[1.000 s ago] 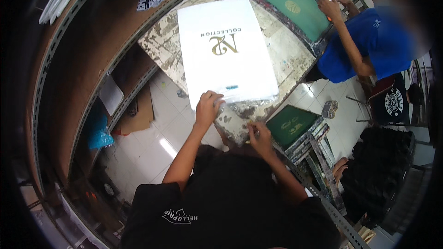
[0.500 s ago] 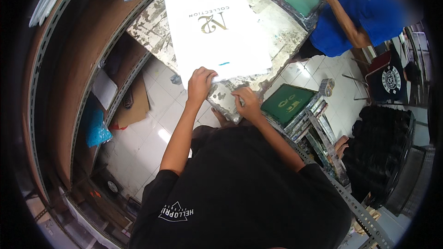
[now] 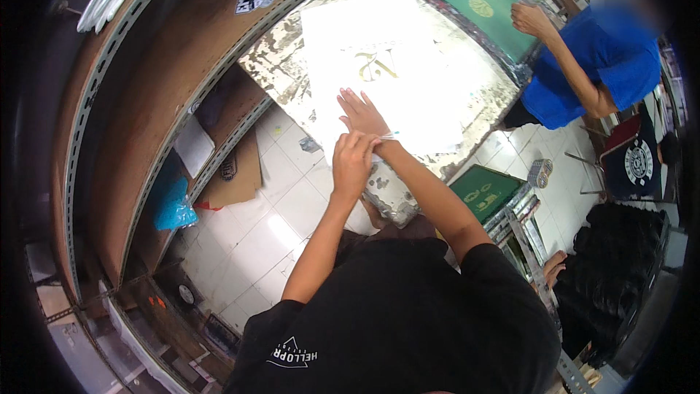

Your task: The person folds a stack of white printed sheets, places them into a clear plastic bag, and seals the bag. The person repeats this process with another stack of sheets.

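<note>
A stack of white printed sheets [image 3: 430,113] lies on the worn, paint-spotted table in front of me, bearing a gold-and-dark emblem [image 3: 375,66] and a small blue mark near its close edge. Whether the sheets are paper or plastic does not show. My left hand [image 3: 354,160] is closed at the near edge of the stack, its fingertips pinching the top sheet beside my right wrist. Across it reaches my right hand [image 3: 367,114], lying palm down on the white surface with its fingers stretched apart.
A green printing screen [image 3: 467,4] lies at the table's far right, beside a person in a blue shirt [image 3: 594,66] with both hands raised. Shelves [image 3: 168,102] line the left. Another green screen [image 3: 483,193] and black cloth [image 3: 609,263] are at the right.
My right hand has moved from the table's near edge forward and left onto the sheets, opening flat. My left hand stays at the near edge. The view has shifted, and the co-worker's hands have moved.
</note>
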Available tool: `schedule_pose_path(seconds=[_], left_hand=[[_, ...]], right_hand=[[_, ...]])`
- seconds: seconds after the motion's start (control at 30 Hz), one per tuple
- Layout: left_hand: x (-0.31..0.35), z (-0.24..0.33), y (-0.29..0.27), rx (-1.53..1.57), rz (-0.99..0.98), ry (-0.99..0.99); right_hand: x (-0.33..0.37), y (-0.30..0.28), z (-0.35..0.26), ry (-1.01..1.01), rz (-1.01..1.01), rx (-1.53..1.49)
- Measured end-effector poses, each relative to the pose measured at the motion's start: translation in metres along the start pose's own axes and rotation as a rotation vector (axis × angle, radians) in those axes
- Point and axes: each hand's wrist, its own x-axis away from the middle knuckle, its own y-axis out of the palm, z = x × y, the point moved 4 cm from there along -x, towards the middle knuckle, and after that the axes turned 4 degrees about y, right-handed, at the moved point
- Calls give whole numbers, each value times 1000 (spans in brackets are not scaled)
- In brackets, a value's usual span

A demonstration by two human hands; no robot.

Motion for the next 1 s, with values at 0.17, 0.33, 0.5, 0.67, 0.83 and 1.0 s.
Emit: schedule_pose_path(seconds=[0.17,0.33,0.5,0.67,0.83,1.0], left_hand=[[-1,4,-8,27,12,-26],[0,1,-8,45,3,-70],[-2,2,-11,31,-8,-81],[-2,-5,-7,6,-23,-50],[-16,6,-20,24,-22,-50],[-21,13,-22,13,-9,-29]], right_hand=[[-24,17,-10,-68,-18,-136],[-31,-3,-31,38,-33,8],[-36,-7,-33,32,-25,59],[-47,7,-23,-47,46,76],[-62,-2,-9,-30,42,122],[-99,6,1,-25,141,116]])
